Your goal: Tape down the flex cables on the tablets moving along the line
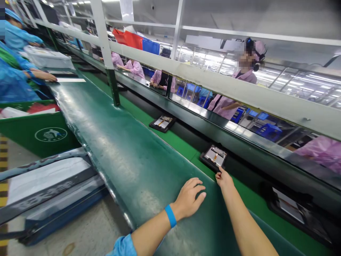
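Note:
My left hand (pixel 190 198), with a blue band at the wrist, rests over the green table mat (pixel 149 185). Its fingers are apart and nothing is in them. On the green conveyor belt to the right lies a black tray (pixel 206 160) carrying an opened tablet (pixel 216 153), with a silver battery and an orange ribbon cable showing. At the tray's near corner, my right hand (pixel 226 179) has its fingers closed on the edge, the index finger stretched along it. The thumb is partly hidden.
Another tray with an opened device (pixel 163 122) is farther up the belt, and a third device (pixel 289 204) lies nearer at right. A white post (pixel 102 39) rises from the bench. At left are a green bin (pixel 26 131) and a co-worker's hand (pixel 46 75).

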{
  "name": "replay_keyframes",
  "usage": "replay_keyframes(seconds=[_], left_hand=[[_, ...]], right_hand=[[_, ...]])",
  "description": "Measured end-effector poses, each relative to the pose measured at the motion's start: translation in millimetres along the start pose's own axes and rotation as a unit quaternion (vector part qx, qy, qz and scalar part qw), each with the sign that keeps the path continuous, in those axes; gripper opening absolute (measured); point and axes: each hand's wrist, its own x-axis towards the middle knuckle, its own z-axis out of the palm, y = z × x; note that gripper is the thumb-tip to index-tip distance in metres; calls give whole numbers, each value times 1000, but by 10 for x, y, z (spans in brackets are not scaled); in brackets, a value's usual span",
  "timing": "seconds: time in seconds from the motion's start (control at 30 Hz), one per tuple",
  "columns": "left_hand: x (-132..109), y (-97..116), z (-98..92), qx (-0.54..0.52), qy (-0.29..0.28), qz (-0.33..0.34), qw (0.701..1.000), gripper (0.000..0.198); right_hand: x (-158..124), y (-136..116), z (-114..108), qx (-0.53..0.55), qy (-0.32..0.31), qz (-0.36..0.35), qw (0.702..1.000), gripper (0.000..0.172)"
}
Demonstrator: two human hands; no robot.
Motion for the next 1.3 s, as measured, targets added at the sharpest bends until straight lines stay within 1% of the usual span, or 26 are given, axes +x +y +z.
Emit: replay_keyframes(seconds=[0.07, 0.13, 0.2, 0.23, 0.3, 0.37, 0.43, 0.5, 0.57, 0.63, 0.7, 0.77, 0.8, 0.83, 0.9, 0.97, 1.0, 1.03, 1.07, 1.1, 1.13, 1.17, 1.23, 1.3], left_hand=[[25, -17, 10, -48, 12, -27, 998, 30], [65, -63, 26, -105, 29, -70, 992, 33], [113, -127, 41, -167, 47, -128, 977, 42], [136, -158, 47, -198, 55, -158, 966, 47], [170, -200, 50, -258, 66, -209, 941, 58], [184, -200, 48, -310, 67, -240, 917, 66], [180, -164, 50, -349, 59, -254, 900, 71], [165, -116, 60, -372, 48, -257, 891, 73], [145, -76, 72, -379, 43, -253, 889, 68], [129, -53, 74, -377, 37, -246, 892, 59], [124, -41, 50, -374, 10, -241, 895, 53], [133, -28, -6, -375, -44, -240, 894, 51], [141, -21, -44, -377, -79, -240, 891, 51], [149, -12, -84, -378, -118, -241, 886, 51], [156, 3, -158, -375, -200, -249, 870, 51], [144, 12, -200, -363, -278, -260, 850, 49], [132, 12, -205, -353, -309, -265, 842, 48], [117, 7, -198, -342, -329, -269, 838, 48], [102, -1, -182, -329, -339, -272, 839, 49], [90, -14, -160, -314, -335, -274, 845, 52], [82, -31, -135, -299, -319, -274, 856, 55], [80, -53, -111, -283, -293, -272, 871, 58], [97, -103, -76, -251, -220, -262, 905, 61], [131, -151, -68, -217, -141, -244, 935, 59]], right_hand=[[-31, 2, -56, 6, -5, -7, 1000, 37], [-89, 10, -134, 15, -12, -15, 1000, 30], [-191, 32, -240, 27, -27, -27, 999, 18], [-261, 51, -305, 34, -37, -34, 998, 17], [-435, 108, -456, 46, -65, -49, 996, 29], [-637, 192, -627, 54, -94, -62, 992, 40], [-843, 302, -805, 57, -117, -70, 989, 45], [-1037, 433, -972, 51, -132, -74, 987, 48], [-1210, 568, -1118, 34, -139, -76, 987, 51], [-1354, 689, -1248, 7, -146, -81, 986, 53], [-1459, 779, -1388, -28, -162, -82, 983, 55], [-1525, 843, -1575, -93, -206, -66, 972, 61], [-1545, 870, -1693, -143, -244, -49, 958, 65], [-1559, 897, -1824, -201, -292, -29, 934, 69], [-1584, 947, -2102, -307, -385, 10, 870, 75], [-1624, 974, -2346, -382, -460, 31, 801, 74], [-1655, 970, -2433, -407, -488, 21, 772, 70], [-1693, 948, -2491, -423, -513, -3, 747, 65], [-1736, 909, -2518, -434, -530, -41, 727, 57], [-1780, 853, -2517, -443, -538, -92, 712, 50], [-1822, 785, -2494, -449, -528, -152, 705, 42], [-1855, 709, -2455, -452, -504, -213, 704, 36], [-1886, 563, -2356, -460, -434, -327, 702, 26], [-1860, 460, -2257, -463, -375, -408, 692, 21]])
